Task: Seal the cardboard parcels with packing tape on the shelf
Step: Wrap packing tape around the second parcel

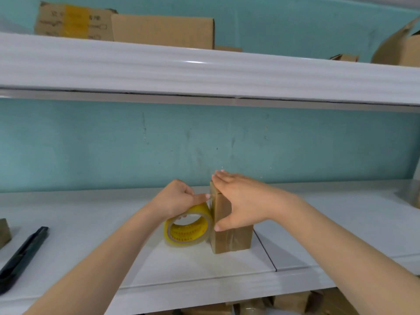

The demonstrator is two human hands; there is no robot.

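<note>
A small cardboard parcel [231, 237] stands upright on the white shelf [91, 223], partly wrapped in clear tape. My right hand [241, 198] lies over its top with fingers straight and the thumb against its front left face. A yellow roll of packing tape [188, 230] stands on edge against the parcel's left side. My left hand [179, 198] grips the roll from above, its thumb stretched toward the parcel's upper left edge, where a short strip of tape runs from roll to box.
A black utility knife [22, 253] lies at the left of the shelf, next to a cardboard piece [4, 233] at the edge. An upper shelf [204, 73] carries several cardboard boxes [163, 30]. More parcels [293, 303] sit below the shelf.
</note>
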